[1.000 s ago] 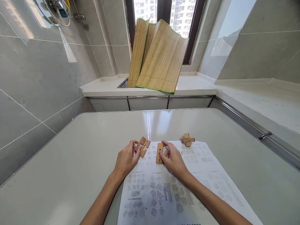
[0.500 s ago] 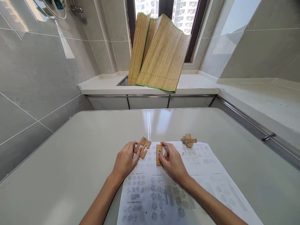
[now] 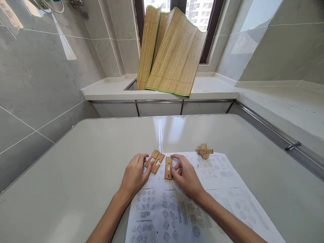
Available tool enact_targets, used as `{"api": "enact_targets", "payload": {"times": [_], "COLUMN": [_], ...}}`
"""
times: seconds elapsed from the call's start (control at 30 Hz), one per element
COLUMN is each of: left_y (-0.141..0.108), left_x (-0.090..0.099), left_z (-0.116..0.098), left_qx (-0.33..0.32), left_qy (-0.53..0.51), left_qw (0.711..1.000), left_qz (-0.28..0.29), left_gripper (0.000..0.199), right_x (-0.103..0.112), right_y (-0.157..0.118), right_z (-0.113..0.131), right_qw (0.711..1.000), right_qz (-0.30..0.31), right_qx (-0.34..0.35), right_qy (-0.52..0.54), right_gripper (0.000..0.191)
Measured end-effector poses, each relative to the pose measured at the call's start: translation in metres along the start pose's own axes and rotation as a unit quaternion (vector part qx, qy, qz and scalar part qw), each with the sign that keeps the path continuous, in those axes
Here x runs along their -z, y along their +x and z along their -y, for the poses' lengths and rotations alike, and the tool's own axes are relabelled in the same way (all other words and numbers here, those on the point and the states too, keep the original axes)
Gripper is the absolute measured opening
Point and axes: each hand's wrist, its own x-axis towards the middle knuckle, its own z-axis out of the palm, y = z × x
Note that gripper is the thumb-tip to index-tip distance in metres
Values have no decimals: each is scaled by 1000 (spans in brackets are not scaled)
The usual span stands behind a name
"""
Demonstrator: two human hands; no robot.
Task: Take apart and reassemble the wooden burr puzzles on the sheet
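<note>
Two notched flat wooden pieces [image 3: 157, 162] lie side by side, tilted, on the top edge of a printed paper sheet [image 3: 152, 216]. My left hand [image 3: 135, 172] grips the left one between thumb and fingers. Just to the right, a flat wooden piece with a slot and the number 2 [image 3: 168, 168] stands lengthwise on the sheet. My right hand [image 3: 186, 173] holds its right edge with thumb and index finger. A wooden cross of interlocked pieces [image 3: 204, 151] rests at the sheet's upper right.
The pale tabletop [image 3: 63, 189] has a seam down its middle. Beyond its far edge is a white ledge [image 3: 106, 88] with a folded bamboo mat [image 3: 174, 54] leaning by the window. A metal rail [image 3: 265, 126] runs along the right.
My right hand has shifted the slotted piece slightly left, towards the notched pieces, and its number now shows. The notched pieces have turned slightly. The camera view has tilted down a little.
</note>
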Motion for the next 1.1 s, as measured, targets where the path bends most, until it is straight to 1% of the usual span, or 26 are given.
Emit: {"api": "enact_targets", "payload": {"times": [0.13, 0.23, 0.33, 0.43, 0.5, 0.6, 0.7, 0.77, 0.83, 0.9, 0.97, 1.03, 1.1], "left_y": [0, -1, -3, -5, -5, -5, -5, -6, -6, -7, -7, -7, -8], "left_x": [-1, -2, -4, -6, -8, -12, -15, -15, -16, -16, -17, -18, -18], "left_z": [-2, -6, -11, -13, -11, -7, -5, -5, -5, -4, -3, -1, -1], "left_qx": [-15, -27, -51, -85, -101, -108, -110, -112, -108, -103, -100, -95, -91], "left_qy": [-41, -85, -104, -88, -63, -19, 13, 26, 34, 33, 25, 18, 18], "left_qw": [999, 996, 993, 992, 992, 992, 991, 991, 992, 993, 994, 995, 995], "left_qz": [-23, -9, 9, 27, 39, 60, 70, 64, 54, 45, 38, 29, 20], "left_gripper": [24, 28, 41, 54, 59, 59, 58, 57, 58, 59, 59, 59, 59], "right_x": [-3, -4, -5, -4, -4, -4, -4, -3, -1, 1, 5, 10, 17], "right_y": [-1, -2, -3, -2, -2, -1, -2, -2, 0, 3, 8, 15, 20], "right_z": [2, 5, 7, 7, 7, 6, 6, 6, 6, 5, 2, -1, -5], "right_qw": [998, 996, 995, 994, 993, 991, 988, 985, 979, 968, 948, 914, 870], "right_qz": [19, 31, 46, 59, 68, 83, 88, 80, 69, 49, 21, 0, -11], "right_qx": [8, 21, 30, 38, 38, 35, 33, 13, -29, -71, -98, -120, -151], "right_qy": [54, 78, 84, 89, 93, 102, 126, 154, 187, 234, 302, 387, 470], "right_gripper": [36, 39, 42, 45, 46, 47, 46, 40, 32, 26, 26, 30, 34]}}
